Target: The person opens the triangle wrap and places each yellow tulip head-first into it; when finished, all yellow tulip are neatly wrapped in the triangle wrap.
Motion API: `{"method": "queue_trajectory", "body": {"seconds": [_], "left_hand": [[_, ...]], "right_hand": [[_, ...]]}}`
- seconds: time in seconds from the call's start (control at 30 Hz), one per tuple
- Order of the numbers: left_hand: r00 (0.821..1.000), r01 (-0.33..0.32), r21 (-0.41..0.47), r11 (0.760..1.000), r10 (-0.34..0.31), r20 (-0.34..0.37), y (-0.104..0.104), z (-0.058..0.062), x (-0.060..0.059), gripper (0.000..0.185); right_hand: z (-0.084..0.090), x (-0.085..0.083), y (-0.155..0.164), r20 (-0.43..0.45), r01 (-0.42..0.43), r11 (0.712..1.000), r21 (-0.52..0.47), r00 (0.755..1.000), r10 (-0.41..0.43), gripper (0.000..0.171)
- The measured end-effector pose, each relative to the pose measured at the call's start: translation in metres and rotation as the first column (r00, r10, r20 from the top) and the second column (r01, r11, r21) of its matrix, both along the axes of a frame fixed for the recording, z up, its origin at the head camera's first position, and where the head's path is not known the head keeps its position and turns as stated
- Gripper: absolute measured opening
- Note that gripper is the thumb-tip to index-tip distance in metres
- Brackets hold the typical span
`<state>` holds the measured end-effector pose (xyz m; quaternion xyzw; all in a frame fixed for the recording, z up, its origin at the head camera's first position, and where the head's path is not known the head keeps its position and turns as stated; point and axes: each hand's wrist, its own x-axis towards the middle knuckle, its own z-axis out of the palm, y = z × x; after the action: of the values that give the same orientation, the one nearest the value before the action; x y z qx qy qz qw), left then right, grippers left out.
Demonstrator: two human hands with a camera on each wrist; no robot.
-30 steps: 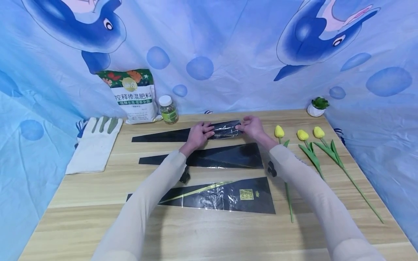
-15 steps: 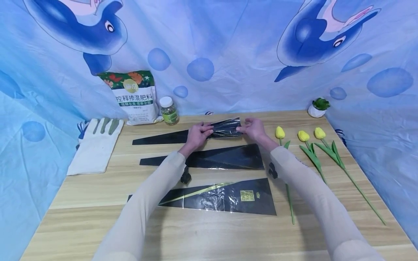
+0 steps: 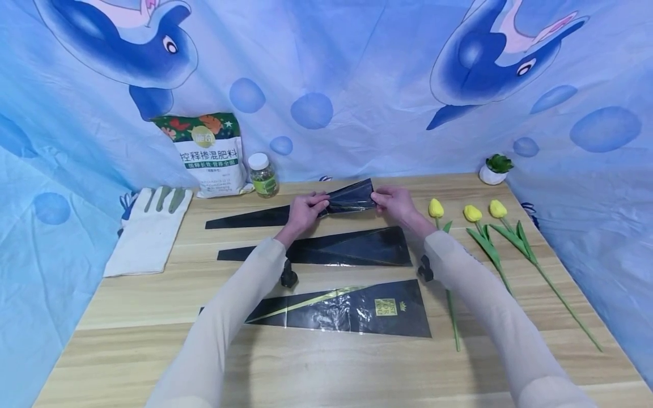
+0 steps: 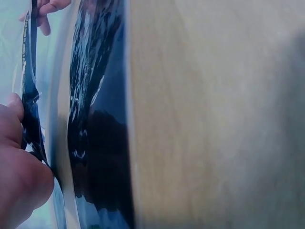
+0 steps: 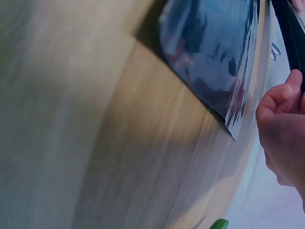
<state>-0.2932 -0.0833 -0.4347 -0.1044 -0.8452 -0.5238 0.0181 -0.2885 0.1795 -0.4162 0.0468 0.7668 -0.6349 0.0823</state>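
In the head view, three black, tapering flower sleeves lie one behind another. Both hands hold the farthest sleeve (image 3: pixel 352 196), its wide right part tilted up off the table. My left hand (image 3: pixel 305 212) pinches it around the middle; the left wrist view has thumb and fingers of that hand (image 4: pixel 24 167) on the raised film. At the wide end's edge, my right hand (image 3: pixel 398 204) pinches with thumb and fingertips. Nearer lies the middle sleeve (image 3: pixel 362 248). Closest is a sleeve (image 3: pixel 352 311) with a gold stripe and gold lettering, its narrow end partly covered by the left sleeve of the clothing.
Three yellow tulips (image 3: pixel 473 213) with green stems lie at the right, one partly under the right forearm. A small potted succulent (image 3: pixel 495 169) stands at the back right. At the back left are white gloves (image 3: pixel 148 232), a fertilizer bag (image 3: pixel 211 156) and a lidded jar (image 3: pixel 263 177).
The wide end of the farthest sleeve has tilted higher, and its glossy creased film looks smoother and darker. Both hands keep their hold with small shifts. The other sleeves and tulips stay put.
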Motion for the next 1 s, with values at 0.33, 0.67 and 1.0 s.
{"method": "queue_trajectory", "body": {"seconds": [0.33, 0.67, 1.0], "left_hand": [[1.0, -0.009, 0.09, 0.996, 0.007, 0.027, -0.002, 0.001, 0.001, 0.021], [0.998, -0.038, 0.029, 0.999, 0.039, -0.048, -0.002, 0.004, 0.001, 0.018], [0.979, -0.021, -0.18, 0.983, -0.017, -0.203, 0.006, 0.003, 0.003, 0.019]], "right_hand": [[0.002, 0.004, -0.003, 0.085, 0.004, 0.998, -0.064, 0.996, 0.002, 0.051], [0.006, 0.005, -0.006, 0.045, -0.025, 0.993, 0.112, 0.999, 0.02, 0.049], [0.015, 0.007, -0.009, -0.119, 0.029, 0.962, 0.273, 0.993, 0.003, 0.06]]}}
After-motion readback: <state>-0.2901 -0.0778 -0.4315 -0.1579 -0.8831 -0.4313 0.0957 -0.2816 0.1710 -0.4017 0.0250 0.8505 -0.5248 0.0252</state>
